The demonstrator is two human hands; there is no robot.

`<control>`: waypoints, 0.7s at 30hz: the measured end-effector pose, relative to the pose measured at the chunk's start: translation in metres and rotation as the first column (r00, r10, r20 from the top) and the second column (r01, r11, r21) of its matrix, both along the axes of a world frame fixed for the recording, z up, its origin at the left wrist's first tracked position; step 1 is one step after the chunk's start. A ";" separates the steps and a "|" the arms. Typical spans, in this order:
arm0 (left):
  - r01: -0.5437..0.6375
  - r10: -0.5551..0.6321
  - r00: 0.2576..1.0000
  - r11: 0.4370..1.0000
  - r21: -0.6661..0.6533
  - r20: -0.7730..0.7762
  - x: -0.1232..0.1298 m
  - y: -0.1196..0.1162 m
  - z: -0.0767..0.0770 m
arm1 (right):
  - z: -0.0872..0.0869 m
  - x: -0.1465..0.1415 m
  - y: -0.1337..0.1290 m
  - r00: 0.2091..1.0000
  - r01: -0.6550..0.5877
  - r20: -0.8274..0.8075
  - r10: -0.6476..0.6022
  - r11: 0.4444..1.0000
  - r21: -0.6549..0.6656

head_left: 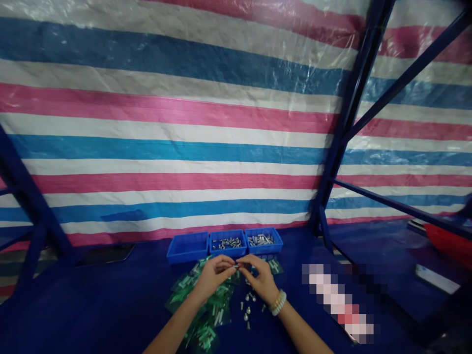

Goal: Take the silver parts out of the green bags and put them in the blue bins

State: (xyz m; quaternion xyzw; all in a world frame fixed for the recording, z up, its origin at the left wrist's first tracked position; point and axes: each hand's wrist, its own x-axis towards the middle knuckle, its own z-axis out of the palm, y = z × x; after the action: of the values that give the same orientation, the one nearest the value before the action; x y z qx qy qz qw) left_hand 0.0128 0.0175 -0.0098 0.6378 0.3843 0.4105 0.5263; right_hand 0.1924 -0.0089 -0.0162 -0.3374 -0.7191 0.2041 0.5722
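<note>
My left hand (214, 275) and my right hand (260, 278) meet in front of the blue trays, both closed in a pinch. A tiny metal piece, perhaps a screw (236, 266), shows between their fingertips; its exact kind is too small to tell. Below my right hand several loose screws (248, 310) lie on the blue table. Small clear bags with green markings and metal parts (206, 337) are heaped under and beside my left hand. A bracelet (279, 303) circles my right wrist.
Three blue trays stand in a row: a left tray (188, 246), a middle tray (227, 251) with short metal fasteners, and a right tray (278, 241) with longer ones. A dark flat device (106, 253) lies left. Blue frame posts (332, 162) and a striped sheet (184, 152) rise behind.
</note>
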 end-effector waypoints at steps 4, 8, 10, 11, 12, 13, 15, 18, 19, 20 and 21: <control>0.033 -0.033 0.999 0.999 -0.010 0.007 0.001 -0.004 0.001 | 0.001 0.001 0.000 1.000 -0.009 0.020 0.009 1.000 0.009; 0.057 -0.058 0.998 0.998 0.009 0.025 0.003 -0.009 0.003 | 0.001 0.001 -0.001 0.999 0.022 0.047 -0.023 1.000 0.015; 0.052 -0.053 0.998 0.998 0.020 0.030 0.006 -0.010 0.004 | 0.002 0.001 -0.002 0.997 0.051 0.055 -0.052 0.999 0.010; 0.038 -0.039 0.999 0.999 0.027 0.028 0.007 -0.011 0.003 | 0.002 0.001 -0.002 0.996 0.063 0.061 -0.064 0.998 0.008; 0.017 -0.018 1.000 0.999 0.037 0.023 0.008 -0.012 0.003 | 0.002 0.001 -0.003 0.995 0.070 0.071 -0.071 0.998 0.006; -0.007 0.006 1.000 0.999 0.052 0.016 0.009 -0.013 0.003 | 0.002 0.001 -0.003 0.994 0.071 0.083 -0.072 0.997 0.008; -0.054 0.055 0.998 0.994 0.097 -0.002 0.011 -0.016 0.001 | 0.002 0.000 -0.003 0.992 0.042 0.115 -0.043 0.999 0.013; -0.102 0.114 0.992 0.974 0.201 -0.048 0.012 -0.017 0.001 | 0.002 0.000 -0.004 0.987 -0.037 0.157 0.034 0.999 0.013; -0.116 0.135 0.989 0.963 0.243 -0.065 0.011 -0.015 0.002 | 0.002 0.000 -0.004 0.985 -0.055 0.165 0.052 0.998 0.011; -0.133 0.162 0.983 0.948 0.288 -0.081 0.011 -0.012 0.004 | 0.002 0.000 -0.004 0.984 -0.062 0.167 0.060 0.998 0.007; -0.155 0.197 0.976 0.929 0.336 -0.095 0.010 -0.006 0.007 | 0.001 0.000 -0.004 0.985 -0.057 0.163 0.055 0.998 0.003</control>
State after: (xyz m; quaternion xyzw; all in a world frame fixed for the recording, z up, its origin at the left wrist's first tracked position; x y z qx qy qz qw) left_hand 0.0230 0.0118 -0.0032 0.7041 0.3993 0.4725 0.3486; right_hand 0.1925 -0.0127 -0.0148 -0.3304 -0.7734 0.1893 0.5068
